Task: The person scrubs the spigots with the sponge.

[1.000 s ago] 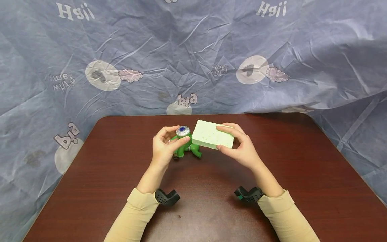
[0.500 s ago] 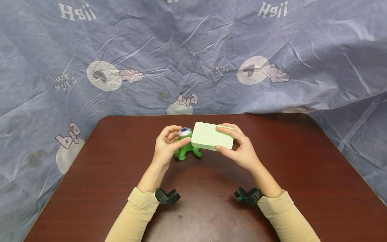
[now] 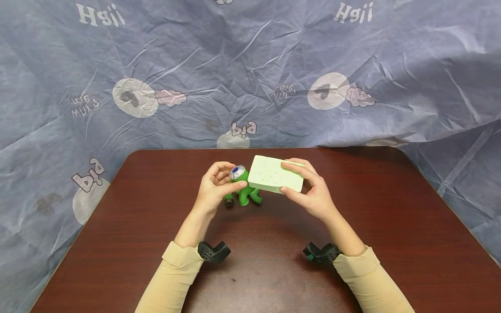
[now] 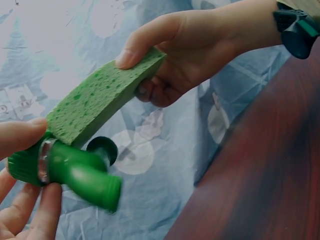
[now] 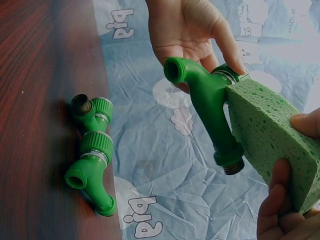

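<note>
Sponge [image 3: 275,179] is pinched at its right end by the curled right hand [image 3: 313,195], above the table [image 3: 391,226]. Left of the sponge and touching it, a green fitting [image 3: 242,184] is gripped by the left hand [image 3: 213,191]. Below it lies another fitting [image 5: 92,155].

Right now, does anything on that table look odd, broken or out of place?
Nothing looks damaged or spilled. The left hand holds a green fitting against the sponge in the right hand; a second fitting lies on the table.
</note>
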`<state>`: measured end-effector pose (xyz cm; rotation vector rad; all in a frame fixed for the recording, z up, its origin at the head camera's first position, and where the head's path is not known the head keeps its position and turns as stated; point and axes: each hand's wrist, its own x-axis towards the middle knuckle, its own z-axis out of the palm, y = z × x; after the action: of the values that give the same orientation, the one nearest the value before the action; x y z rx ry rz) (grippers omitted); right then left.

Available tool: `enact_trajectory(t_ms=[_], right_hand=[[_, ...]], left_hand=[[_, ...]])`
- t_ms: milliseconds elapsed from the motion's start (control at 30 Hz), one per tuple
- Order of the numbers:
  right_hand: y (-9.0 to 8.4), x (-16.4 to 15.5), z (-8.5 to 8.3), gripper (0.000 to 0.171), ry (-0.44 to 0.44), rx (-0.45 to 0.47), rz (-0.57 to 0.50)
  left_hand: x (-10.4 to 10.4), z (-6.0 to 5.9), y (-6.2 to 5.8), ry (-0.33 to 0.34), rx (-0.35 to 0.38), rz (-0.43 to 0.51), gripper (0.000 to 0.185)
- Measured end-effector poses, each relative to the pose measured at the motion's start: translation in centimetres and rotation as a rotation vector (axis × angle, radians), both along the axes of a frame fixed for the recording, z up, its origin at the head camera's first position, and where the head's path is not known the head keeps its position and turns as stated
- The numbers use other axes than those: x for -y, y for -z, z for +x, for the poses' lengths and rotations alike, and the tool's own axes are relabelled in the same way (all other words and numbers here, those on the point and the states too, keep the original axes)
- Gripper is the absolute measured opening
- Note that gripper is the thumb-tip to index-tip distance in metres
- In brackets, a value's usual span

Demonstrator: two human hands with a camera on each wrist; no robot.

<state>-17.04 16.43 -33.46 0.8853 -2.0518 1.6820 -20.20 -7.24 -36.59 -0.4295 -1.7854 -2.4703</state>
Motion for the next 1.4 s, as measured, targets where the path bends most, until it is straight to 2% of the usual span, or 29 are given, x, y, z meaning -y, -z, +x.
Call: enact_trajectory(t_ms=[100, 200, 433, 767, 800, 933, 1000, 1033, 1167, 1300, 1400], right_hand=[[0.0, 0.0, 0.0, 0.049, -0.002, 0.011, 0.0], [0.0, 0.1, 0.0, 0.049, -0.007, 0.021, 0.006], [-0.2, 0.0, 0.1, 0.051, -0.008, 0.017, 0.024], [-1.0, -1.4, 0.0, 0.05, 0.063, -0.021, 0.047], [-1.0, -1.6, -0.1, 0.05, 0.067, -0.017, 0.049], [-0.5, -2.1, -0.6, 0.051, 0.07, 0.012, 0.058], [0.1, -2.3, -1.1, 0.052, 0.067, 0.039, 0.058], [0.4, -2.3, -1.3, 0.053, 0.073, 0.052, 0.056], [1.3, -2.5, -1.8, 0.052, 0.096, 0.082, 0.021], [1.4, -2.5, -1.8, 0.051, 0.104, 0.076, -0.011], [1.2, -2.3, -1.7, 0.051, 0.102, 0.07, 0.004]], left_hand=[[0.4, 0.0, -0.1, 0.028, -0.003, -0.044, 0.051], [0.6, 0.0, -0.2, 0.035, 0.024, -0.063, 0.05], [1.1, -0.1, -0.3, 0.014, 0.075, -0.039, 0.041], [1.4, -0.2, -0.3, -0.05, 0.057, 0.018, 0.039], [1.6, -0.8, 0.4, -0.03, 0.034, 0.06, 0.04], [1.4, -0.7, 0.3, -0.015, 0.026, 0.136, 0.04], [1.2, -0.7, 0.3, 0.005, 0.031, 0.155, 0.039], [0.9, -0.1, -0.5, -0.008, 0.053, 0.138, 0.038], [0.8, 0.0, -0.6, 0.057, 0.079, 0.154, 0.036], [0.8, 0.1, -0.6, 0.134, 0.093, 0.095, 0.036], [0.7, 0.2, -0.6, 0.18, 0.073, -0.003, 0.048]])
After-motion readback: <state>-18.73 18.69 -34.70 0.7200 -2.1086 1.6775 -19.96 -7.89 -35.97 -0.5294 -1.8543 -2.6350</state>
